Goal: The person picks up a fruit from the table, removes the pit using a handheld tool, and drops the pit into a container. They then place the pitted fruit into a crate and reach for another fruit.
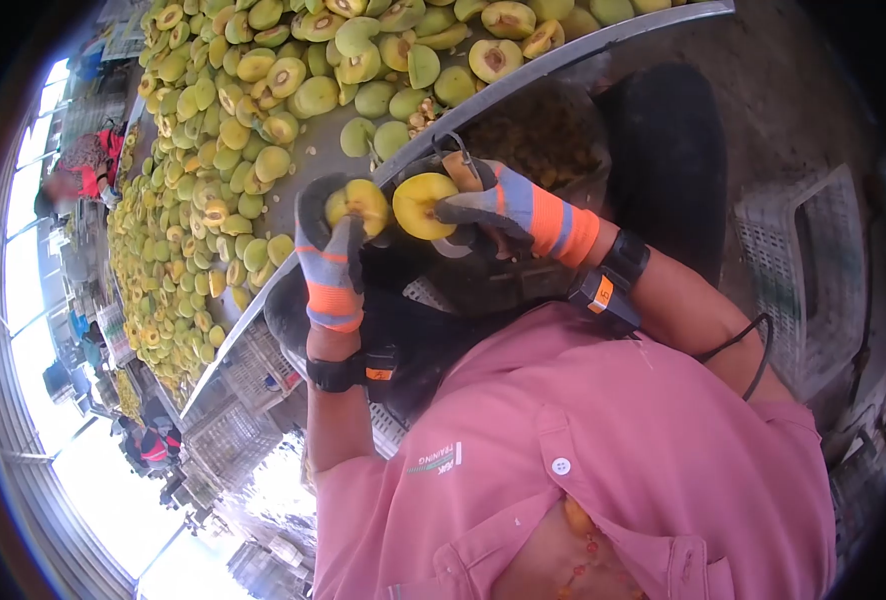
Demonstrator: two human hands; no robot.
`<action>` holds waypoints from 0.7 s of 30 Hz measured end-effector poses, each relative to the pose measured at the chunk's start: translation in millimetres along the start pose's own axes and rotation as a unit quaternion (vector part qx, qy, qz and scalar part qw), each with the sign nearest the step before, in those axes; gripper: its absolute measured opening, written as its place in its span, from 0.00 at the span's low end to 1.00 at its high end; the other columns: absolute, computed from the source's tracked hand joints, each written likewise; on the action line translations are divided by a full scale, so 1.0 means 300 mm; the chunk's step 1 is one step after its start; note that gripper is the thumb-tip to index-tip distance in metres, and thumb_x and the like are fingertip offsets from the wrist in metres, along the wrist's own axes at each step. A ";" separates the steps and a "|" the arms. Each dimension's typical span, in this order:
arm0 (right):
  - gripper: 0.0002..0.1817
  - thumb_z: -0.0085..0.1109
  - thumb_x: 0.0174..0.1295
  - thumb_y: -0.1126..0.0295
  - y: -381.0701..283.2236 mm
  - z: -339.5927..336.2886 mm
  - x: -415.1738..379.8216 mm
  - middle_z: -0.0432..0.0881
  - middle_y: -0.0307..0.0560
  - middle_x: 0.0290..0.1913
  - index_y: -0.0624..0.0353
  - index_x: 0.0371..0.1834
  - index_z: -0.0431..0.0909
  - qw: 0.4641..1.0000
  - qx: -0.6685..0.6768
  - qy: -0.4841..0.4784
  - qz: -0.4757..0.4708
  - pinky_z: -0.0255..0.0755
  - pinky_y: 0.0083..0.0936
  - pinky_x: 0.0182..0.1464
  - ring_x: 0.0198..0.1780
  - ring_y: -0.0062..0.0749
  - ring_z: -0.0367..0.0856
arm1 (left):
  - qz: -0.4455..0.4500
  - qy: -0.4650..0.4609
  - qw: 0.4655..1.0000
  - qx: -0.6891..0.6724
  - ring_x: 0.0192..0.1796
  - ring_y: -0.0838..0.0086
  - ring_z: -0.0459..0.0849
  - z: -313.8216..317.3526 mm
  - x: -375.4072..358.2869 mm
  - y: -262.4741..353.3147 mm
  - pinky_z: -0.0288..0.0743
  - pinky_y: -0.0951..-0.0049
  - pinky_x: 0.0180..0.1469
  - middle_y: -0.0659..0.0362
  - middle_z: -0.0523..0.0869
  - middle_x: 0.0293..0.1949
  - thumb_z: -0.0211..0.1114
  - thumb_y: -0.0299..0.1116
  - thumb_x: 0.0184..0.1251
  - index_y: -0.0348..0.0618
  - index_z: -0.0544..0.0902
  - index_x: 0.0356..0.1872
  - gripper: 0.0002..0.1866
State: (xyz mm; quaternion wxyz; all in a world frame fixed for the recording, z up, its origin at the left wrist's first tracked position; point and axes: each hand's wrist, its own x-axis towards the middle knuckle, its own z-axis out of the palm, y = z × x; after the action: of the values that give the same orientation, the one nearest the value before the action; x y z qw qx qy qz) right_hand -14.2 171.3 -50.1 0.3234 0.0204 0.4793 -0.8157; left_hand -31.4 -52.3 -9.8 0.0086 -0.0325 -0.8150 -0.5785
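Note:
My left hand (335, 230), in a grey and orange glove, is closed around a yellow peach half (365, 205) with its cut side showing. Close beside it, my gloved right hand (503, 208) pinches another yellow peach half (421, 205) between thumb and fingers. The two halves are slightly apart. Also in the right hand is a wooden-handled tool (460, 172) with a curved metal end; the fingers partly hide it. Both hands are just off the metal rim (553, 65) of the work table.
Many green-yellow peach halves (253, 110) cover the table beyond the rim. A pale plastic crate (813, 270) stands at right, and more crates (228, 435) are at lower left. Dark-clad knees are below the hands. A person in red (93, 165) is at the far left.

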 end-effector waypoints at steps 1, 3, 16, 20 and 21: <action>0.17 0.68 0.57 0.62 -0.001 -0.002 -0.001 0.79 0.38 0.24 0.57 0.46 0.78 1.000 0.028 -0.006 -0.005 0.65 0.16 0.17 0.17 0.20 0.74 | -0.006 0.035 0.999 -0.011 0.46 0.70 0.80 -0.020 0.013 -0.024 0.79 0.73 0.44 0.53 0.78 0.47 0.54 0.18 0.56 0.36 0.74 0.54 0.21; 0.18 0.66 0.58 0.62 0.000 0.002 0.002 0.79 0.39 0.27 0.58 0.49 0.77 0.998 0.066 -0.014 -0.015 0.67 0.17 0.19 0.18 0.20 0.74 | 0.009 0.112 0.989 0.091 0.48 0.68 0.79 -0.069 0.065 -0.078 0.77 0.70 0.48 0.53 0.77 0.49 0.56 0.19 0.57 0.36 0.74 0.54 0.21; 0.17 0.60 0.66 0.54 0.063 0.029 0.011 0.78 0.33 0.28 0.55 0.46 0.80 0.998 0.054 -0.025 -0.007 0.67 0.13 0.25 0.25 0.12 0.74 | 0.010 0.066 0.989 -0.131 0.50 0.67 0.80 0.283 -0.062 -0.014 0.73 0.69 0.55 0.52 0.81 0.47 0.56 0.41 0.72 0.33 0.75 0.52 0.20; 0.15 0.62 0.65 0.60 0.096 0.043 0.046 0.79 0.33 0.29 0.59 0.47 0.78 0.996 0.047 -0.005 -0.075 0.67 0.14 0.29 0.29 0.12 0.73 | 0.091 0.063 0.992 -0.063 0.47 0.65 0.81 0.236 -0.022 -0.029 0.77 0.68 0.50 0.50 0.81 0.46 0.61 0.36 0.66 0.32 0.75 0.52 0.19; 0.14 0.62 0.64 0.62 0.105 0.029 0.046 0.79 0.34 0.30 0.59 0.47 0.78 0.997 -0.008 -0.002 -0.077 0.67 0.15 0.30 0.30 0.13 0.73 | 0.107 0.059 0.992 -0.035 0.46 0.63 0.82 0.223 -0.009 -0.030 0.78 0.67 0.48 0.50 0.81 0.46 0.63 0.34 0.63 0.32 0.75 0.52 0.20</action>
State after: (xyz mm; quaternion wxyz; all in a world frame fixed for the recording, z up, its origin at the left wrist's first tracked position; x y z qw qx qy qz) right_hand -5.4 147.0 -74.5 0.2610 -0.0207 0.4853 -0.8342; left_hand -27.6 7.8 -40.6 0.1175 -0.0856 -0.7844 -0.6030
